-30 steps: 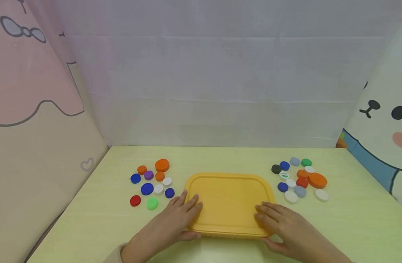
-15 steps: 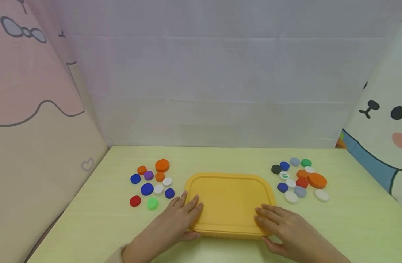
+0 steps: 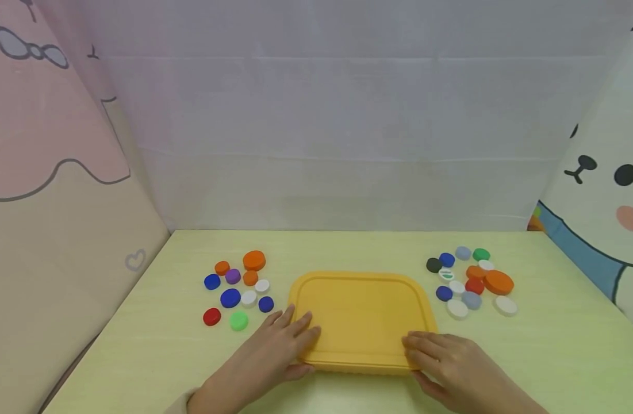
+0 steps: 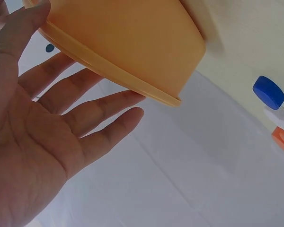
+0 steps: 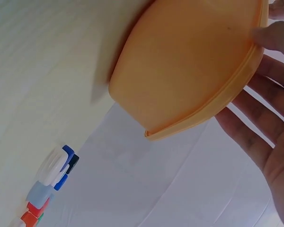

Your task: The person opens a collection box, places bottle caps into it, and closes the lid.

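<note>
A yellow plastic box stands on the table with a flat yellow lid on top. My left hand holds the lid's near left corner, fingers spread over the top and thumb at the front rim. In the left wrist view the thumb touches the rim, while the little finger lies apart from it. At the near right corner my right hand grips the lid, its fingers bent over the edge. The right wrist view shows the thumb against the rim from below. The inside of the box is hidden.
Several coloured bottle caps lie left of the box, and another group with a large orange cap lies to the right. A pale curtain hangs behind the table, with printed cloths at both sides.
My right hand has shifted slightly toward me along the lid's right edge, its fingers more bent. The left hand, lid and caps look nearly unchanged; the head view has shifted slightly.
</note>
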Motion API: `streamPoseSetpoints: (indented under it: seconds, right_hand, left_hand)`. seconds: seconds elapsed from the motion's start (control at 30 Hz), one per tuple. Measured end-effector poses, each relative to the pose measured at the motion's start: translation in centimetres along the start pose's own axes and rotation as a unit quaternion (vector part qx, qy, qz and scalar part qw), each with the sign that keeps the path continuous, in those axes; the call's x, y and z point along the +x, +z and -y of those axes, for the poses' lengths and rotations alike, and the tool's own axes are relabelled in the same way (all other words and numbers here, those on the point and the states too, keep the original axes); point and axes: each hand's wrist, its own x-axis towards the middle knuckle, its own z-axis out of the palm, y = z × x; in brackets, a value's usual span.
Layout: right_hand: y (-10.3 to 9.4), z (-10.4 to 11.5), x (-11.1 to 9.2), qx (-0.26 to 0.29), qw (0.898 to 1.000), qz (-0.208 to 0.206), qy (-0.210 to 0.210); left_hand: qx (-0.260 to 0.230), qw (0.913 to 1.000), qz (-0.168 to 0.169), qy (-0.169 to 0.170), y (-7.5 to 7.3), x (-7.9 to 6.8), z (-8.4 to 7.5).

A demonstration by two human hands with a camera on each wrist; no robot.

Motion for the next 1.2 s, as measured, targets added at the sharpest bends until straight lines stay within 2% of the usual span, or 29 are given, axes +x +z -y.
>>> streamPoseSetpoints:
  seconds: [0.17, 0.4, 0.67, 0.87, 1.0, 1.1, 1.2]
  right_hand:
    - [-0.1, 0.3, -0.1, 0.005, 1.000, 0.005, 0.015]
    - [-0.5, 0.5, 0.0, 0.020, 0.999, 0.017, 0.045]
    - [-0.9, -0.2, 0.1, 0.039, 0.997, -0.063, 0.009]
    - [-1.5, -0.4, 0.3, 0.039, 0.997, -0.060, 0.038]
    - [-1.9, -0.6, 0.6, 0.030, 0.996, -0.064, 0.053]
    - [-2.1, -0.8, 0.7, 0.020, 0.996, -0.066, 0.065]
    - [-2.3, -1.1, 0.8, 0.013, 0.994, -0.079, 0.072]
  left_hand:
    - [-0.005, 0.9999, -0.016, 0.006, 0.0, -0.1, -0.1]
    - [-0.025, 0.9995, -0.018, 0.005, -0.4, -0.3, -0.1]
    - [-0.040, 0.9988, -0.027, 0.004, -1.1, -0.3, 0.4]
    - [-0.027, 0.9984, -0.049, 0.001, -1.2, -0.2, 1.0]
    - [-0.026, 0.9959, -0.086, -0.012, -0.9, 0.0, 1.6]
    - [-0.038, 0.9894, -0.139, -0.020, -0.6, 0.2, 2.1]
    - [-0.051, 0.9798, -0.193, -0.014, -0.4, 0.4, 2.6]
